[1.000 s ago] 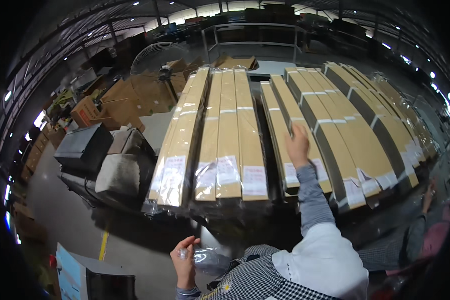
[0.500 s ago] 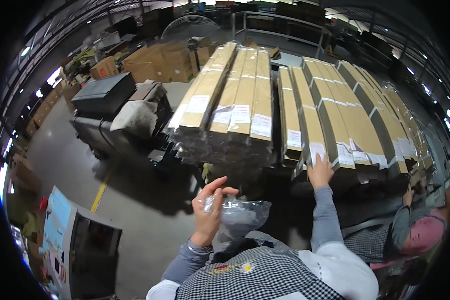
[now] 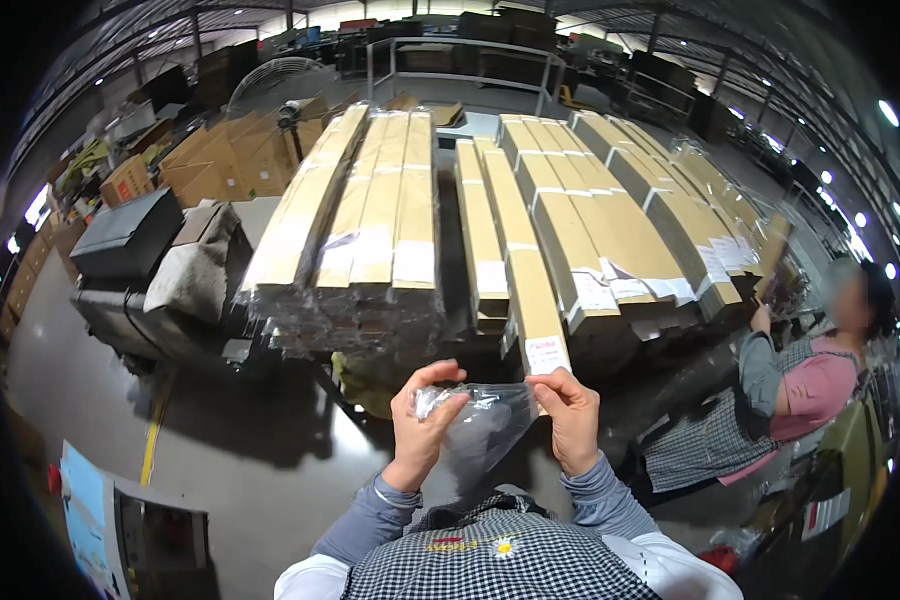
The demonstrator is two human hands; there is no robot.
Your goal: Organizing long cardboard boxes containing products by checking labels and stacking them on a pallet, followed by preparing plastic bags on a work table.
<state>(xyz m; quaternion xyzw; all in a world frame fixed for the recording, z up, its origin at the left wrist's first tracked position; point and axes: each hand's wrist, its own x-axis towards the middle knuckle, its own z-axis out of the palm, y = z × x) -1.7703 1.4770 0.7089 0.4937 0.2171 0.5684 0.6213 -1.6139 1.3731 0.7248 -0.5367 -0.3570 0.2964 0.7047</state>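
Observation:
A clear plastic bag (image 3: 490, 420) hangs between my two hands in front of my chest. My left hand (image 3: 425, 425) is closed around its left side, thumb and fingers gripping the film. With thumb and fingertips, my right hand (image 3: 568, 415) pinches the bag's right edge. Just beyond the right hand lies the near end of a long, narrow cardboard box (image 3: 538, 310), which sticks out toward me past its neighbours. A white label (image 3: 546, 354) sits on that end. Whether the bag's mouth touches the box end, I cannot tell.
Long strapped cardboard boxes (image 3: 595, 240) lie side by side ahead, with a plastic-wrapped stack (image 3: 375, 220) to their left. A co-worker (image 3: 800, 390) stands at the right, holding a box end. Dark machinery (image 3: 130, 240) stands left, and a blue-topped table (image 3: 85, 510) lower left.
My right hand has left the labelled box end and come back to pinch the bag. The box now juts further toward me. The view has swung right, showing more of the co-worker.

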